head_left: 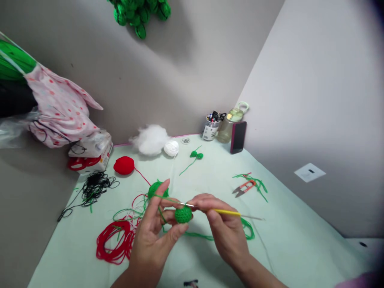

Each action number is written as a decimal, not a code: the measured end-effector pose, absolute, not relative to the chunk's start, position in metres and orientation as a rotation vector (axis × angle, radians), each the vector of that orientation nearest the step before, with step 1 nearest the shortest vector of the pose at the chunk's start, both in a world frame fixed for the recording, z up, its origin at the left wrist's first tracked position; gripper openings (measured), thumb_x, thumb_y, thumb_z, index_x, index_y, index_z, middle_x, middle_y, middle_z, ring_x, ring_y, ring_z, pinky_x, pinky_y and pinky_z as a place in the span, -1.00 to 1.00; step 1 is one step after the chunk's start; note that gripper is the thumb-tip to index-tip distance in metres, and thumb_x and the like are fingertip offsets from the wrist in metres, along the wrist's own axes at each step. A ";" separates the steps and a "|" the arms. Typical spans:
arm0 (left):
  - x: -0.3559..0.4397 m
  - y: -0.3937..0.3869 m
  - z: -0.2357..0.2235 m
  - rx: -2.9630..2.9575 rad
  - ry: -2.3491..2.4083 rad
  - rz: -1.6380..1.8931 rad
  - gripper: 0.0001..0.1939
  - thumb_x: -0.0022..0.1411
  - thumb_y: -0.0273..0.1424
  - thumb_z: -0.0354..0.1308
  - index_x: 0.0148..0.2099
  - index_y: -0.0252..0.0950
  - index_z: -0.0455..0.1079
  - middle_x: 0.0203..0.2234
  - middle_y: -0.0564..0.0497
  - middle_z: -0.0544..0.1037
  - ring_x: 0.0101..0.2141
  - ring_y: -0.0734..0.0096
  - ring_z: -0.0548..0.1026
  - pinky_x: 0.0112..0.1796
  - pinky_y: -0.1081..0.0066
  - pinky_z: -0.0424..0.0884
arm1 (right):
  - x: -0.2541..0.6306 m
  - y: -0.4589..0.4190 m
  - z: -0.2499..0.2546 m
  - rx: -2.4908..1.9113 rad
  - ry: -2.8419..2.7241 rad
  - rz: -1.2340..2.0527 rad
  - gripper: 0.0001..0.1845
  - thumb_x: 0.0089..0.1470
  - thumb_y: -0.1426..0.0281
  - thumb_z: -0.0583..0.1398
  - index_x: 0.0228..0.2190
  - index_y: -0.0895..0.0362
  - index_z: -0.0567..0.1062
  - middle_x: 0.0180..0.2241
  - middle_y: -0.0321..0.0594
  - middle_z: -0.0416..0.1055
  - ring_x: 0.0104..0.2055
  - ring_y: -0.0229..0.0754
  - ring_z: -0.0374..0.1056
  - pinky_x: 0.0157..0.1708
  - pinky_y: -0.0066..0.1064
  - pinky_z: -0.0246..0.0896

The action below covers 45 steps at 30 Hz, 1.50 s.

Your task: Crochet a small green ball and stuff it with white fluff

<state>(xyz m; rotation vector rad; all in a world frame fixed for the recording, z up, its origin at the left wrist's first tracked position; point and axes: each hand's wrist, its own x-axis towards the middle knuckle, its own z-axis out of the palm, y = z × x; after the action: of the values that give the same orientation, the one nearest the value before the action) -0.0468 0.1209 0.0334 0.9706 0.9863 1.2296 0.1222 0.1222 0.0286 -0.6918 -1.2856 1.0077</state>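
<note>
The left hand grips a small, round green crocheted piece between thumb and fingers, its index finger raised with a green strand running from it to the hook. The right hand is closed around the crochet hook's yellow handle, the metal tip lying at the piece's upper edge. Both hands and the piece are above the near part of the table. Just beyond the left hand sits a green yarn ball; beside that hand lies a coil of red yarn. Farther left are a red yarn ball and a black yarn tangle. White stuffing touches a white yarn ball near the wall. Orange-handled snips lie to the right, among green yarn scraps.
</note>
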 end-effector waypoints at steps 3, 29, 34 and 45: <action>-0.049 0.123 0.032 0.996 0.844 1.127 -0.02 0.19 -0.39 0.41 0.51 0.04 -0.01 -0.16 0.04 0.50 -0.24 0.36 0.60 -0.11 0.32 0.56 | 0.126 0.125 0.034 -0.729 -1.294 1.031 -0.82 0.32 0.28 0.26 -0.14 -0.06 0.70 -0.21 -0.18 0.63 -0.15 -0.14 0.52 -0.15 -0.30 0.47; -0.050 0.119 0.033 1.111 1.003 1.155 -0.29 0.24 -0.40 0.35 0.38 0.02 0.26 -0.02 0.02 0.55 -0.36 0.47 0.64 -0.18 0.38 0.61 | 0.118 0.131 0.033 -0.676 -1.009 1.355 -0.87 0.17 0.24 0.38 -0.24 -0.05 0.74 -0.30 -0.22 0.60 -0.57 -0.36 0.35 -0.54 -0.46 0.36; -0.049 0.113 0.036 1.066 0.950 1.142 -0.11 0.17 -0.30 0.46 0.46 0.00 0.16 -0.15 -0.01 0.62 -0.17 0.22 0.67 -0.06 0.28 0.61 | 0.113 0.132 0.037 -0.708 -0.932 1.363 -0.84 0.07 0.19 0.44 -0.33 0.00 0.73 -0.38 -0.22 0.59 -0.45 -0.26 0.41 -0.43 -0.43 0.42; -0.046 0.117 0.047 0.817 0.857 1.150 -0.32 0.18 -0.36 0.45 0.32 0.00 0.38 -0.10 0.02 0.52 -0.32 0.41 0.61 -0.32 0.45 0.57 | 0.126 0.128 0.033 -0.721 -1.227 1.083 -0.85 0.27 0.36 0.31 -0.20 -0.07 0.73 -0.20 -0.15 0.63 -0.25 -0.17 0.51 -0.33 -0.37 0.48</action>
<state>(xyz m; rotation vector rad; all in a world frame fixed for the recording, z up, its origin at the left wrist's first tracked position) -0.0462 0.1170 0.0468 0.8174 0.8572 1.1499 0.1256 0.1281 0.0330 -0.7212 -1.2266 1.0826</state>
